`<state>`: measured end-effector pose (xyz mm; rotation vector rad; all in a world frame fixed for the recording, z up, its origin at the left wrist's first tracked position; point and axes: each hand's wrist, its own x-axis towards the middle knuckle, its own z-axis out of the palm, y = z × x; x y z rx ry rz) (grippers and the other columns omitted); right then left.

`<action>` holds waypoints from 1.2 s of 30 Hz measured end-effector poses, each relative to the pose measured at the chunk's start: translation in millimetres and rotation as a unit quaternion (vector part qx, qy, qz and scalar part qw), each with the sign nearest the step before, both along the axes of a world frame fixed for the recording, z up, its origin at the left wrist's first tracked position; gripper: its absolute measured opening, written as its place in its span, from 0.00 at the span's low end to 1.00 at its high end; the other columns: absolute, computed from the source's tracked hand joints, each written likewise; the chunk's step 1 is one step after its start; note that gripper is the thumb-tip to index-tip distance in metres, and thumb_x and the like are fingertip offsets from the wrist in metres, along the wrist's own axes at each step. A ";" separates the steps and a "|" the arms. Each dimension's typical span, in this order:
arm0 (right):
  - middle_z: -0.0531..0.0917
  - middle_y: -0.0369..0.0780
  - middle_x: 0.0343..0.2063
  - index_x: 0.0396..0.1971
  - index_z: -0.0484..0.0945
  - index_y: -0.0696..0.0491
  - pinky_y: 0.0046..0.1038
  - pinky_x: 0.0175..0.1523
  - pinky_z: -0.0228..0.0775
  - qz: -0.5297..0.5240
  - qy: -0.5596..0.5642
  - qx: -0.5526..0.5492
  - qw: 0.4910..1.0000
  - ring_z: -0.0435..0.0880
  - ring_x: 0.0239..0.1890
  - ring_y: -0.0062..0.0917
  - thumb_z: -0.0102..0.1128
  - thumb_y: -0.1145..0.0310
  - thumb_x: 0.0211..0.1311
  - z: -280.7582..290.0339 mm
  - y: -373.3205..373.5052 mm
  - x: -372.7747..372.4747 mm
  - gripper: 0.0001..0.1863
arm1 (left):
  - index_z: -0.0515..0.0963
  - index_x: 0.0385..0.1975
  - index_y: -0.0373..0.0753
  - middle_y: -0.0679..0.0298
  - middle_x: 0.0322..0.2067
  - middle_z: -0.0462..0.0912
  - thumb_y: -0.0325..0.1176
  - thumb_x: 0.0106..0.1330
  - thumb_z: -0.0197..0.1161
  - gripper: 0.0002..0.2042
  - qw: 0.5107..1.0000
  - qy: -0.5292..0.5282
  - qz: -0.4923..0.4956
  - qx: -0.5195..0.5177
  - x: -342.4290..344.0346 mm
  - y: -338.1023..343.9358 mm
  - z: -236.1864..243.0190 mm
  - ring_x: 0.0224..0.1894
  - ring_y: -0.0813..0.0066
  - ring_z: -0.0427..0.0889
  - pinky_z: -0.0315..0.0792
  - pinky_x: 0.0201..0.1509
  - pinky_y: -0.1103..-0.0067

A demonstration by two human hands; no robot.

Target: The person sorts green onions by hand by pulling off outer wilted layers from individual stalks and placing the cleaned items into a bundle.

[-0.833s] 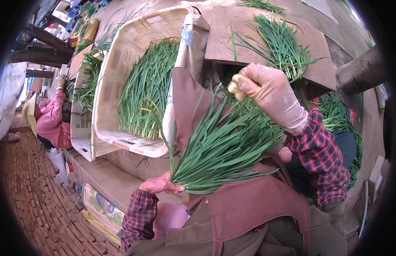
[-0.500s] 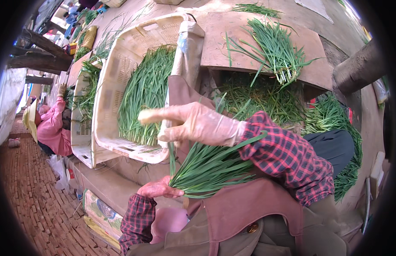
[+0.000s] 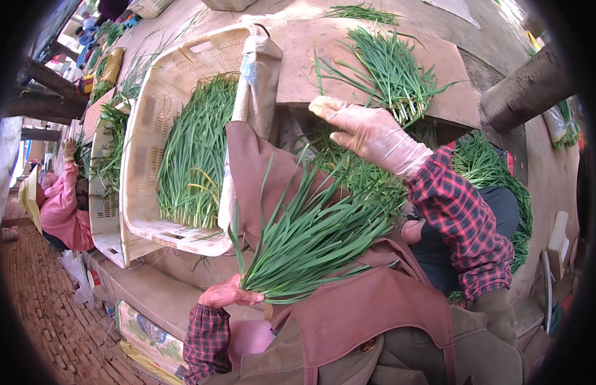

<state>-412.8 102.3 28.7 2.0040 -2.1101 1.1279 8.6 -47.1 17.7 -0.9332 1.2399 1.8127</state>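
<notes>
Near my lap, my left hand [image 3: 230, 293] is closed round the gathered end of a bunch of Chinese chives [image 3: 317, 247]; the long green leaves fan out to the right across my brown apron [image 3: 375, 305]. My right hand [image 3: 378, 136], in a pale thin glove with covered fingertips, is raised above loose chives [image 3: 359, 170]. Its forefinger stretches out and the thumb stands apart, with nothing visible between them. Left of it, a white plastic crate [image 3: 141, 144] holds many chives [image 3: 198, 147] lying side by side.
A tied-looking bundle of chives [image 3: 397, 74] lies on a brown board [image 3: 298, 70] at the far side. More chives [image 3: 481, 160] are heaped at the right, near a wooden post [image 3: 526, 90]. At the left, a person in pink [image 3: 67, 208] sits beside another crate [image 3: 105, 221].
My right hand has moved right and up, away from the crate's edge, uncovering more of the held bunch. The left hand keeps its hold. The whole view has shifted slightly.
</notes>
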 end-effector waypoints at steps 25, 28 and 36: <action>0.80 0.45 0.53 0.51 0.77 0.56 0.38 0.62 0.69 0.074 -0.104 0.148 0.981 0.77 0.57 0.41 0.70 0.66 0.52 -72.0 -13.9 1.8 0.25 | 0.77 0.42 0.39 0.71 0.27 0.76 0.30 0.55 0.75 0.16 0.998 -0.021 0.047 -0.027 12.4 3.5 -17.1 0.27 0.83 0.71 0.65 0.29 0.83; 0.85 0.40 0.29 0.34 0.84 0.57 0.31 0.41 0.78 0.095 -0.198 0.206 0.954 0.86 0.33 0.31 0.64 0.68 0.59 -80.9 -20.8 14.8 0.08 | 0.77 0.40 0.38 0.71 0.26 0.76 0.29 0.55 0.75 0.15 0.998 -0.019 0.064 -0.015 15.1 3.5 -27.1 0.25 0.82 0.69 0.61 0.27 0.83; 0.86 0.37 0.25 0.33 0.85 0.58 0.22 0.39 0.76 -0.157 -0.378 0.064 0.910 0.84 0.29 0.18 0.58 0.73 0.65 -62.4 13.5 -18.8 0.08 | 0.79 0.41 0.39 0.70 0.29 0.80 0.31 0.57 0.74 0.14 0.995 -0.036 0.092 -0.005 21.0 7.0 -30.2 0.29 0.81 0.75 0.70 0.33 0.82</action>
